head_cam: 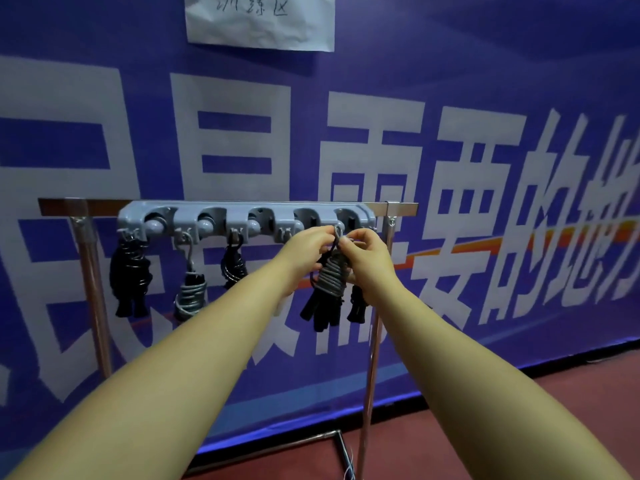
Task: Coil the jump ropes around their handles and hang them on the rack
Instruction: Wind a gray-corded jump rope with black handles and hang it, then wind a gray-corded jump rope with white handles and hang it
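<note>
A grey plastic hook rack (207,211) is fixed to a metal rail. Three coiled jump ropes hang from its left hooks: a black one (131,275), a grey-corded one (190,294) and a small black one (234,265). At the rightmost hook, both hands hold a coiled jump rope (330,284) with grey cord and black handles. My left hand (308,245) pinches the cord loop near the hook. My right hand (367,249) pinches the same loop from the right side. Another black handle (356,304) hangs behind the bundle.
The rail rests on a chrome stand with a left post (95,292), a right post (372,358) and a base bar (277,445) on the red floor. A blue banner (485,98) with large white characters stands close behind, with a paper sheet (259,20) taped above.
</note>
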Motion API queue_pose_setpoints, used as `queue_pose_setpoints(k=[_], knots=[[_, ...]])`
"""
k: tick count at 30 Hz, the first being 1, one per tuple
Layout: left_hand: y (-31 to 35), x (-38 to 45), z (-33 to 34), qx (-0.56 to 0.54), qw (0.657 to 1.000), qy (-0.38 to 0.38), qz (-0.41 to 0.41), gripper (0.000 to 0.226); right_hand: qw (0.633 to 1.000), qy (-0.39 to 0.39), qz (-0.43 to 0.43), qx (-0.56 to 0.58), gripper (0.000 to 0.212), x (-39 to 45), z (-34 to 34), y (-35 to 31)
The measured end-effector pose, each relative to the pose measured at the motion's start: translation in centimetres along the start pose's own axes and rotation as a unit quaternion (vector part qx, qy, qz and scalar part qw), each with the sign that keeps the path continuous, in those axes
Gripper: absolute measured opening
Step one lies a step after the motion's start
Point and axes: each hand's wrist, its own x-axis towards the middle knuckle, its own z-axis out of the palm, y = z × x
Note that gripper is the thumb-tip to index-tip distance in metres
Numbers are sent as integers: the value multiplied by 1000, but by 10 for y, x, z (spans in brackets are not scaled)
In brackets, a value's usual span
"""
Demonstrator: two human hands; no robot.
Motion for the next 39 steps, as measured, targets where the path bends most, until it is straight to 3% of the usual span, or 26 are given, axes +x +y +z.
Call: queue_pose_setpoints(k=[9,15,21,25,30,39], knots=[[-23,15,-1,-64,997,28,-14,29,999,-7,32,-15,18,20,2,9],[-38,4,0,-40,999,3,-13,25,997,-36,60,13,26,14,1,14],[-90,-18,2,-7,997,70,-15,37,995,-31,82,44,36,-25,-14,58],[-174,-50,24,18,995,75,-66,28,986,-35,164,-21,35,-65,-33,140],[-307,-93,69,-15,980,55,-190,16,950,-61,301,-56,7,-133,-63,266],[-499,-146,132,-53,925,29,-374,25,852,-71,504,-127,14,-244,-130,475]])
